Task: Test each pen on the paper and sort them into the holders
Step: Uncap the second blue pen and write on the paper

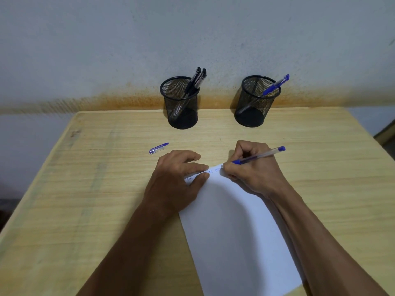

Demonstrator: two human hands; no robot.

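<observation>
Bare table lies between paper and holders; a pen cap sits left.

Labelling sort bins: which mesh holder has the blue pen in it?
The right mesh holder, nearer the right hand. One blue-capped pen leans out of it. The left mesh holder holds only black-capped pens.

The desk is pale wood with a visible grain and a dull sheen. The paper is smooth, matt white. Both holders are black wire mesh, with solid dark bases. The pen has a clear, glossy plastic barrel with blue ends; the loose cap is shiny blue-tinted plastic. The wall is rough, matt, with rust-coloured staining along its foot.
</observation>
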